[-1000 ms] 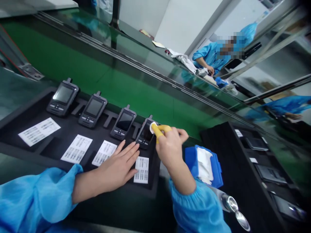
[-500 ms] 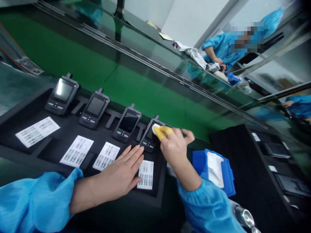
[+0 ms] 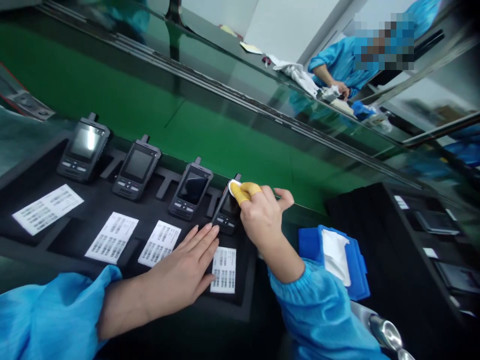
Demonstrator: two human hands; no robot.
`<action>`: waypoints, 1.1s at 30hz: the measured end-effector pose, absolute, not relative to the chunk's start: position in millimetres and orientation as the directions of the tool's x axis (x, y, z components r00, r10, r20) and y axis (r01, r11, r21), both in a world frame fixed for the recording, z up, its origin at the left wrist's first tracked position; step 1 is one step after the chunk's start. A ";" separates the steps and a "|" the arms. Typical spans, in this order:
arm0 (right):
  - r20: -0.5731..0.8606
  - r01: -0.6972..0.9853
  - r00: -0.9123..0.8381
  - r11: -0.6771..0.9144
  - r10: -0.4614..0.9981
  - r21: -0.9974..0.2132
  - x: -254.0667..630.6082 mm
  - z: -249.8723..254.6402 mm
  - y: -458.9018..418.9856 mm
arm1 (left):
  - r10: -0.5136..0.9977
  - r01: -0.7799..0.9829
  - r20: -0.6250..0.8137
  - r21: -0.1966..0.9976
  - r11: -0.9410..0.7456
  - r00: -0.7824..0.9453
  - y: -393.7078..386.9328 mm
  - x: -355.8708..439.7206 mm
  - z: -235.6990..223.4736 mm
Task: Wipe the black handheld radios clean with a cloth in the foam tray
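Observation:
Several black handheld devices stand in a row in a black foam tray (image 3: 112, 280), with a white barcode label lying in front of each. My right hand (image 3: 260, 217), with yellow finger cots on thumb and forefinger, pinches a small white pad (image 3: 234, 186) against the top of the rightmost device (image 3: 225, 215). My left hand (image 3: 183, 267) lies flat on the tray with fingers stretched out, its tips beside that device and next to the nearest barcode label (image 3: 224, 270). It holds nothing.
A blue holder with white wipes (image 3: 335, 257) sits right of the tray. A second black tray (image 3: 412, 240) with devices lies further right. A green conveyor belt (image 3: 187, 110) runs behind. A person in blue (image 3: 337, 65) works across the line. A metal object (image 3: 386, 332) shows at bottom right.
The view drifted slightly; my right hand keeps the pad on the rightmost device's top, shifting a little. My left hand stays flat on the tray.

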State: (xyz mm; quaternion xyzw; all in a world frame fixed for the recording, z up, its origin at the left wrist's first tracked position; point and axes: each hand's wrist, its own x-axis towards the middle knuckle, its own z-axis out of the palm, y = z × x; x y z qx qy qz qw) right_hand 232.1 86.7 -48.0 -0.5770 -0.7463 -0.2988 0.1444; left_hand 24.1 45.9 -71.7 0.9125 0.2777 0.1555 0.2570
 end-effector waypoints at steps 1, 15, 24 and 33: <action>0.567 0.952 -0.282 0.151 0.774 0.268 236.1 -48.3 89.9 | 0.586 0.425 0.136 0.562 -0.710 0.799 46.0 23.9 -71.5; 0.513 0.979 -0.181 0.203 0.839 0.013 219.9 -80.3 14.8 | 0.551 0.487 0.132 0.331 -0.808 0.824 45.4 28.5 -73.4; 0.527 0.967 -0.237 0.250 0.816 0.048 198.8 -43.4 29.5 | 0.569 0.522 0.256 0.231 -0.821 0.781 40.6 -3.7 -60.6; 0.524 0.949 -0.313 0.234 0.792 0.213 154.2 -42.6 123.1 | 0.664 0.619 0.236 0.242 -0.748 0.710 56.7 -48.2 -69.7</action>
